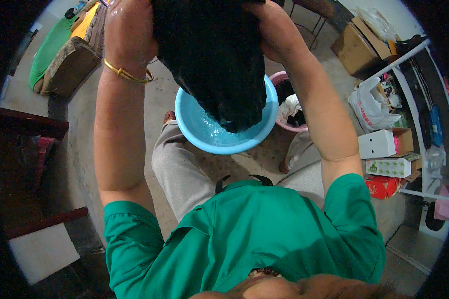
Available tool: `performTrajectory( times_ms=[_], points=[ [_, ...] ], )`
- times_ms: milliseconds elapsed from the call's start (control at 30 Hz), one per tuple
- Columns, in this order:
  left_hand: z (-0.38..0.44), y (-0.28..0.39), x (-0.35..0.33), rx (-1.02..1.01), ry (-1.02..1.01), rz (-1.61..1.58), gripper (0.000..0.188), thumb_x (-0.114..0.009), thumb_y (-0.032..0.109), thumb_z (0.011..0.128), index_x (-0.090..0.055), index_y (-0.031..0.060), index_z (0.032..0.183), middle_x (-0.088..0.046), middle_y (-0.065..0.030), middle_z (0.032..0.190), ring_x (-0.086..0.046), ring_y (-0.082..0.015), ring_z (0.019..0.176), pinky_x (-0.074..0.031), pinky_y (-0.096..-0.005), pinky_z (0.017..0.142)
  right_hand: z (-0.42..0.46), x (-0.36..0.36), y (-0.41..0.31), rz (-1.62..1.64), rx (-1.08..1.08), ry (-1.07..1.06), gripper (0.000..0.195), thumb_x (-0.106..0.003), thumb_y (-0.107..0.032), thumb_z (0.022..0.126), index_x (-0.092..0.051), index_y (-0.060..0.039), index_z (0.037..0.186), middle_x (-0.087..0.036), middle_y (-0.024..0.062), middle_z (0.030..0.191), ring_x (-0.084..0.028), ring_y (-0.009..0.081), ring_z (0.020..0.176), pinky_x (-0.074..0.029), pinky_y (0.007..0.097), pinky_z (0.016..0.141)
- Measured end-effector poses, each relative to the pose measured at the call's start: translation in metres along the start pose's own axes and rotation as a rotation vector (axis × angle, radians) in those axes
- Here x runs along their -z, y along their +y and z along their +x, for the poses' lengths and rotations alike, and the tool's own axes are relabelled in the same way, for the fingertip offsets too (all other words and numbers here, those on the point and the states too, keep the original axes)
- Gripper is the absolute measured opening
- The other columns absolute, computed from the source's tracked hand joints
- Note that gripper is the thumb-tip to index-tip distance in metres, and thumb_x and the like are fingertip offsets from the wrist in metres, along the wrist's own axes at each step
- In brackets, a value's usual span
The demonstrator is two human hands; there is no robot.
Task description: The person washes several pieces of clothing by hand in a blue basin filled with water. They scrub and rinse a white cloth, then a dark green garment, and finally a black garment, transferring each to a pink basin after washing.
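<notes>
Dark, wet-looking cloth (pixel 213 56) hangs between my raised hands at the top of the head view. My left hand (pixel 131 30), with a gold-coloured bangle at its wrist, grips the cloth's left side; its fingers are mostly hidden. On the other side my right hand (pixel 271 30) is closed on the cloth, partly behind it. The cloth's lower end reaches down into a light blue plastic basin (pixel 226 149) of water on the floor between my feet. A pink basin (pixel 293 129) holding white and dark cloth stands right of it, partly behind my right forearm.
At the right are a white metal rack (pixel 411 101) with a plastic bag (pixel 370 104) and small boxes (pixel 389 168), and a cardboard box (pixel 355 48) farther back. A sofa (pixel 67 63) with a green cover stands upper left, dark red-edged furniture (pixel 33 123) below it.
</notes>
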State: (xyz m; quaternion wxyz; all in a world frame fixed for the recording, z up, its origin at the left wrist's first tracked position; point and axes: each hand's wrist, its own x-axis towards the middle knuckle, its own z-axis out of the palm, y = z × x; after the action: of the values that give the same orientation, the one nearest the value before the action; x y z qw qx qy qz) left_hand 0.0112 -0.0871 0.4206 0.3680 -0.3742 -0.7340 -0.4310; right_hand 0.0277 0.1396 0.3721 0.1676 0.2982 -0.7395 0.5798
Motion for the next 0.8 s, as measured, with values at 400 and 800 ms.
performTrajectory(
  times_ms=[400, 800],
  points=[
    [-0.156, -0.089, -0.050, 0.656, -0.302, 0.020, 0.026, -0.054, 0.023, 0.085, -0.062, -0.0002, 0.092, -0.062, -0.0198, 0.081, -0.060, -0.0293, 0.074, -0.046, -0.0369, 0.069, -0.078, -0.027, 0.123, -0.581, -0.282, -0.140, 0.024, -0.053, -0.013, 0.079, -0.061, -0.0041, 0.100, -0.059, 0.0246, 0.093, -0.056, 0.0429, 0.091, -0.046, 0.0444, 0.079],
    [-0.296, -0.058, -0.149, 0.963, -1.025, 0.465, 0.077, -0.066, 0.030, 0.078, -0.026, 0.0400, 0.143, -0.010, -0.0114, 0.155, -0.012, -0.0507, 0.137, -0.019, -0.0744, 0.098, -0.172, -0.113, 0.171, -0.917, -0.826, -0.857, 0.067, -0.053, -0.042, 0.084, -0.037, -0.0133, 0.142, 0.006, 0.0147, 0.155, 0.007, 0.0420, 0.141, -0.016, 0.0787, 0.096]
  ],
)
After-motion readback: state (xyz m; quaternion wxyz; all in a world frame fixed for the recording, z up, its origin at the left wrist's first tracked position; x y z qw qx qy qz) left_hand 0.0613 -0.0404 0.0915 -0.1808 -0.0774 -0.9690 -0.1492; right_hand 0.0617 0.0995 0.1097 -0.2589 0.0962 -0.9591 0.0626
